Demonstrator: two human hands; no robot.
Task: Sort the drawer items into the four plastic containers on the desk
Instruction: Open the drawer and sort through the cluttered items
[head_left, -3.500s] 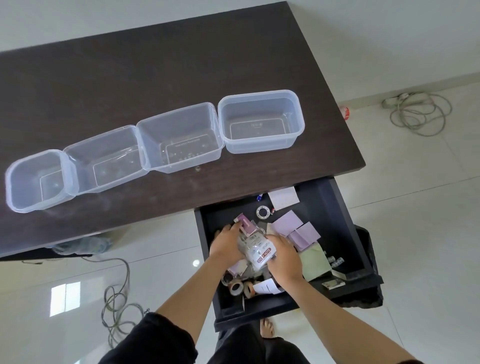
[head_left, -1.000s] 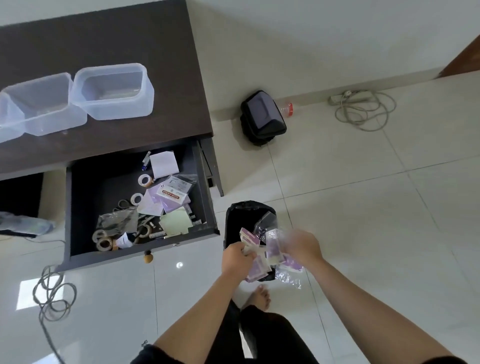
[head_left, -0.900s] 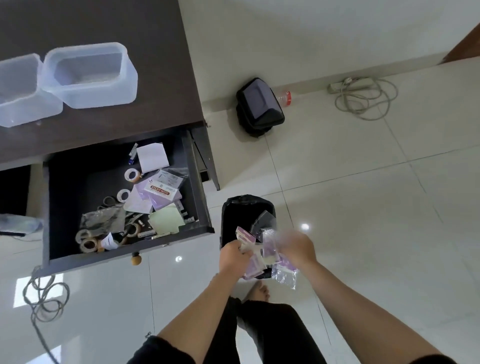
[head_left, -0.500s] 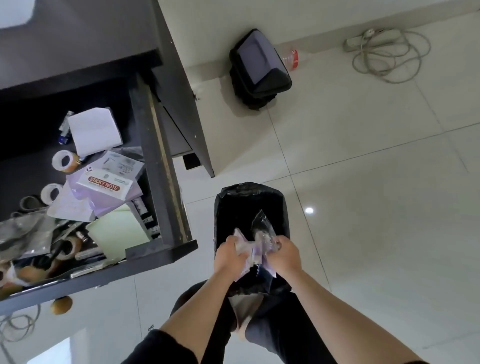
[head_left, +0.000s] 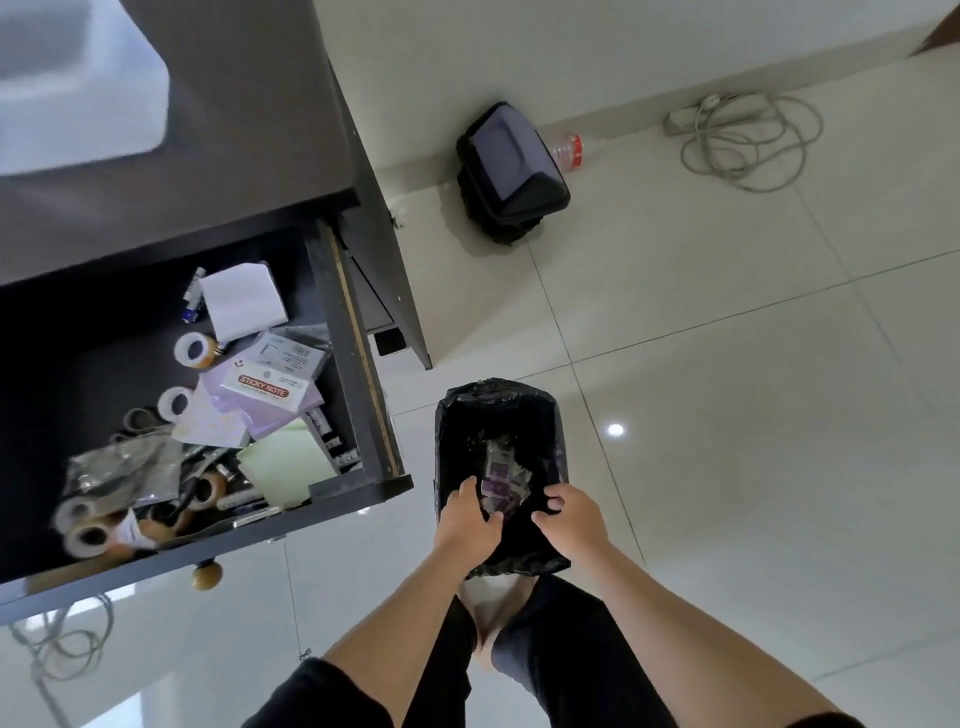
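Note:
My left hand (head_left: 466, 525) and my right hand (head_left: 571, 519) hover over the near rim of a black-lined waste bin (head_left: 545, 410) on the floor. Both hands hold nothing and their fingers are spread. Purple and clear plastic wrappers (head_left: 500, 475) lie inside the bin. To the left, the open dark drawer (head_left: 358, 364) holds a sticky note pack (head_left: 265, 387), a green pad (head_left: 285, 462), a white paper pad (head_left: 241, 299), tape rolls (head_left: 88, 527) and a clear bag (head_left: 122, 470). One plastic container (head_left: 78, 88) shows blurred on the desk at top left.
A black bag (head_left: 511, 171) and a plastic bottle (head_left: 569, 148) stand by the wall. A power strip with coiled cable (head_left: 748, 135) lies on the tiles at top right. More cable (head_left: 57, 649) lies under the drawer. My legs and foot are below the bin.
The wrappers that both hands held above the bin now lie inside it. Both hands have let go and opened. The view has tilted down and toward the bin.

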